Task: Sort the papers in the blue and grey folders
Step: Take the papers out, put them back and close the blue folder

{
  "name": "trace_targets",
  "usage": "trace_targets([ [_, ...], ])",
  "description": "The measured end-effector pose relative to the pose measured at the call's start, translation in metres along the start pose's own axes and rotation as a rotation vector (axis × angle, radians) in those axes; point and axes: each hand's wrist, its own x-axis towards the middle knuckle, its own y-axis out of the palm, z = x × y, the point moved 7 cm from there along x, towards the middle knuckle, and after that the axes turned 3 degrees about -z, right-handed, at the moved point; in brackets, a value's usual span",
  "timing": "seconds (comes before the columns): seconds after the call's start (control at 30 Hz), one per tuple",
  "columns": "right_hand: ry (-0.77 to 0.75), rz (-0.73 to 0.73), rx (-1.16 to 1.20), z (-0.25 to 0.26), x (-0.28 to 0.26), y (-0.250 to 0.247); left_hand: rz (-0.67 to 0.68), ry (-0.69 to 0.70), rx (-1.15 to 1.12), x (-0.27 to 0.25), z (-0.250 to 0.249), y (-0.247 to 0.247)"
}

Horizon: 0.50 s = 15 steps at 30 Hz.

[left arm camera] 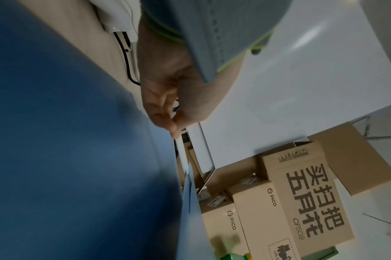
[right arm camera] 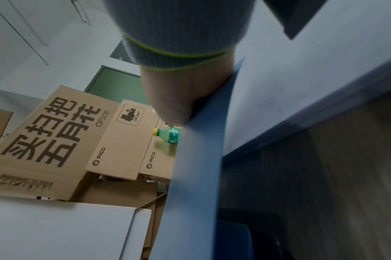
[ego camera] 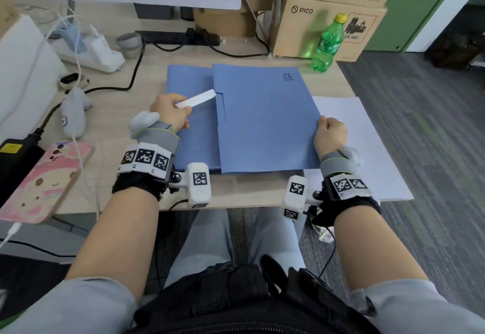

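Folder: the blue folder (ego camera: 265, 121) lies at the centre of the head view on my desk (ego camera: 110, 121), its front cover partly over a second blue sheet (ego camera: 189, 81) to its left; I cannot tell whether that sheet is its open flap or another folder.
Slip: a narrow white paper strip (ego camera: 195, 99) sits left of centre, its far end at the cover's left edge, its near end in my fingers.
Left hand: my left hand (ego camera: 170, 112) pinches the strip between thumb and fingertips, clamped on it; the left wrist view shows the same pinch (left arm camera: 168, 109).
Right hand: my right hand (ego camera: 331, 134) curls over the folder's right edge, fingers closed on the cover; the right wrist view shows the cover bowed beside the palm (right arm camera: 179, 98).
Handling, as I judge it: light thin card, springy, creases if bent hard; best taken at a free edge. The strip is flimsy and buckles if pushed, so pull or guide it from near its end.
Sheets: white paper (ego camera: 362, 144) lies under the folder at right, overhanging the desk edge.
Beyond: a green bottle (ego camera: 328, 42) and cardboard boxes (ego camera: 325, 26) at upper right; a phone (ego camera: 39, 181) at lower left.
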Motion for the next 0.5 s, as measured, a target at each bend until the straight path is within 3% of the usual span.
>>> trace_targets([
  [0.17,0.026,0.035,-0.022,-0.008,0.001,-0.008,-0.027,0.012,-0.023,-0.010,-0.007,0.012],
  [0.37,0.018,0.130,-0.127,-0.007,-0.002,-0.004,0.277,-0.031,0.051,-0.047,-0.019,0.067],
  [0.5,-0.011,0.153,-0.218,-0.004,-0.007,-0.005,0.272,0.030,0.173,-0.057,-0.023,0.077],
])
